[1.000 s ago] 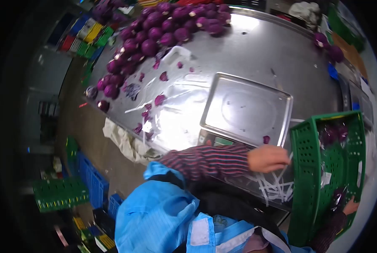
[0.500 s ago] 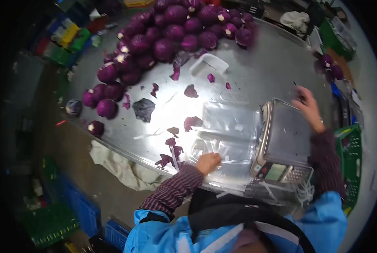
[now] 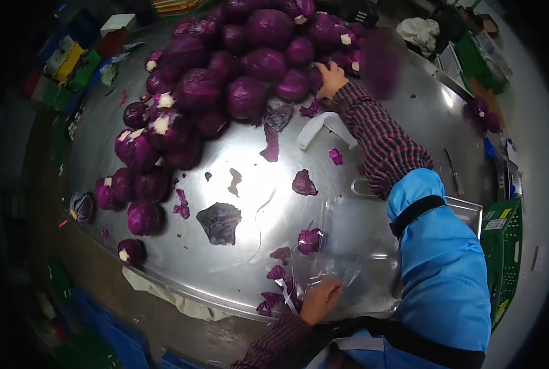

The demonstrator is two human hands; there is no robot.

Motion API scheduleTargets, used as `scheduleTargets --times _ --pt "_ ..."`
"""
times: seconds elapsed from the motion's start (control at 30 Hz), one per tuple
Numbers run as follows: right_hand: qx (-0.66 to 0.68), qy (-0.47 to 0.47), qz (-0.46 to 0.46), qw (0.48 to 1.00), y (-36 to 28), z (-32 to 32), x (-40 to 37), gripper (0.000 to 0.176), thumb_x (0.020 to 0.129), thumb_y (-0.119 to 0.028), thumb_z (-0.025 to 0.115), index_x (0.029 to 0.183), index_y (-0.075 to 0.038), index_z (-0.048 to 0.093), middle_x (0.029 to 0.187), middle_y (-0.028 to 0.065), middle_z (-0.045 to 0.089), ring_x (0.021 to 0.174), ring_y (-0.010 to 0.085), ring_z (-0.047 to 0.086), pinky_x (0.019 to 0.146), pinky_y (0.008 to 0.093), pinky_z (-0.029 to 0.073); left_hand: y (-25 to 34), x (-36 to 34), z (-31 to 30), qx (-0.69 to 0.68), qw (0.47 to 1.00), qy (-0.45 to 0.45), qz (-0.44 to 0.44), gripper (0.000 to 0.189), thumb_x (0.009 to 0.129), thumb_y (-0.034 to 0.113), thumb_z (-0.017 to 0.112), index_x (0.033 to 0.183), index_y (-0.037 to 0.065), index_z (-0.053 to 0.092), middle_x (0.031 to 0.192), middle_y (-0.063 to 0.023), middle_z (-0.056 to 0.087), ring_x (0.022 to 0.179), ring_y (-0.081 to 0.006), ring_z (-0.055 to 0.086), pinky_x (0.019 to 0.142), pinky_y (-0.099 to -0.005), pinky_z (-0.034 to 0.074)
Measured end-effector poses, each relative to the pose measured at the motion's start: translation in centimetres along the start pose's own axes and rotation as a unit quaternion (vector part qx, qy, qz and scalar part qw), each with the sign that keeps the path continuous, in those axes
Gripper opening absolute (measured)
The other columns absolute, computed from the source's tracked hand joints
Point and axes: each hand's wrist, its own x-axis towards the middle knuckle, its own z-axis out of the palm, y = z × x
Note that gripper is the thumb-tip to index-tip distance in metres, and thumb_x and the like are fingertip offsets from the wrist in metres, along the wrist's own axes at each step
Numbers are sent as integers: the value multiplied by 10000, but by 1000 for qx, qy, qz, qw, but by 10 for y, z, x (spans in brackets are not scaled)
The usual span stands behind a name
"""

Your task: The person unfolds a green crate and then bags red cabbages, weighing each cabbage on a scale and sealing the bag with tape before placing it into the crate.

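A big heap of purple cabbages (image 3: 244, 67) covers the far part of the steel table (image 3: 256, 178). My right hand (image 3: 331, 77) is stretched out to the heap's right edge, fingers against a cabbage (image 3: 293, 85); whether it grips is unclear. A blurred purple cabbage (image 3: 380, 58) lies just right of that hand. Close to the table's near edge, my left hand (image 3: 320, 300) pinches a clear plastic bag (image 3: 348, 252) that lies flat among cabbage scraps. My blue sleeve hides most of the scale (image 3: 471, 212).
Loose purple leaves (image 3: 219, 221) and scraps dot the table's middle. A white plastic tray (image 3: 316, 128) sits under my right forearm. A knife (image 3: 453, 172) lies to the right, a green crate (image 3: 502, 246) beyond the right edge. Coloured crates (image 3: 71, 64) stand far left.
My right hand left the scale's far side and reached up-left to the cabbage heap. My view shifted closer to the heap. My left hand stays on the plastic bags.
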Motion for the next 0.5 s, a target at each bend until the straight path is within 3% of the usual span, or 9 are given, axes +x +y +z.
scheduleTargets --times 0.03,0.1,0.13,0.17,0.2,0.23,0.27,0.33,0.5 --pt "7 16 -12 1000 1 6 1 920 554 -181 830 1356 -291 392 1401 147 332 1233 408 407 975 501 440 2 2 0 -54 996 -22 -66 121 862 110 604 957 40 629 853 -138 631 774 -303 640 686 -363 503" --pt "56 37 -18 998 13 12 -4 850 599 -174 821 1330 -293 404 1379 121 334 1229 395 402 943 504 467 1 9 -1 -77 991 -32 -107 125 872 114 597 970 41 623 868 -144 636 785 -296 647 686 -354 504" --pt "95 83 -14 992 19 12 -11 832 548 -172 834 1289 -268 467 1326 165 394 1148 423 468 954 474 456 3 12 -2 -93 985 -33 -140 128 883 118 590 983 43 618 883 -150 642 796 -290 655 686 -345 505" --pt "165 118 -8 979 28 12 -17 819 556 -174 836 1287 -229 470 1287 176 429 1123 406 492 956 471 454 -1 14 0 -123 981 -19 -151 122 902 134 585 977 42 613 870 -118 653 776 -216 654 687 -305 491" --pt "235 156 2 959 44 17 -21 808 564 -176 837 1285 -191 473 1248 187 464 1098 389 517 958 467 451 2 16 -4 -123 979 -26 -159 122 902 134 585 977 42 613 870 -118 653 776 -216 654 687 -305 491" --pt "316 155 35 936 59 22 -26 794 594 -190 844 1284 -108 460 1177 172 524 1067 309 556 948 418 465 6 22 -8 -184 967 -13 -176 124 910 138 582 981 41 609 856 -89 652 769 -170 637 689 -286 482" --pt "552 115 53 824 76 28 -36 786 556 -191 877 1229 -74 487 1167 143 547 1045 264 577 899 367 493 10 27 -11 -245 949 1 -197 125 917 143 579 985 40 606 842 -61 651 762 -124 620 691 -267 473" --pt "634 71 123 760 81 -23 -93 777 565 -151 876 1230 -61 484 1137 117 578 1017 217 589 877 335 504 19 36 -17 -262 945 35 -191 123 927 142 575 982 33 593 801 -20 624 747 -72 566 691 -240 453" --pt "466 61 76 879 143 -149 -242 781 592 -187 854 1268 -74 480 1140 101 574 1027 221 588 905 335 490 35 45 -14 -280 946 68 -147 96 930 103 555 947 9 563 780 -9 587 671 -57 513 620 -213 425"
